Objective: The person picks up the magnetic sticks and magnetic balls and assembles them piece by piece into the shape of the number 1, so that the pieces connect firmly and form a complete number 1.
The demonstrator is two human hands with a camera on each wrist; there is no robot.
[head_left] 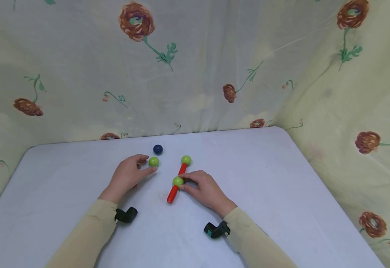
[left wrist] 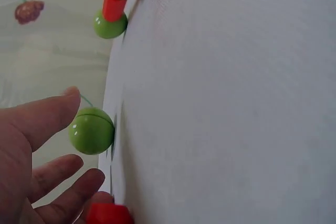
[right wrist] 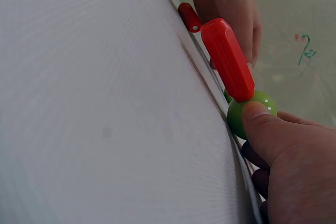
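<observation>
My right hand (head_left: 205, 189) pinches a green ball (head_left: 178, 181) between thumb and fingers. Red rods run from this ball on two sides: the near rod (head_left: 172, 194) has a free end, and the far rod (head_left: 182, 169) leads to a second green ball (head_left: 186, 160). To the left, my left hand (head_left: 129, 172) spreads thumb and fingers around a loose green ball (left wrist: 92, 130), with gaps showing between them in the left wrist view. Another red rod (right wrist: 189, 18) lies by the left hand, mostly hidden under it in the head view.
A dark blue ball (head_left: 157, 149) sits behind the loose green one, toward the back edge of the white table (head_left: 265, 178). A flowered curtain (head_left: 198, 74) hangs behind the table and along its right side. Black wrist cameras are strapped on both sleeves.
</observation>
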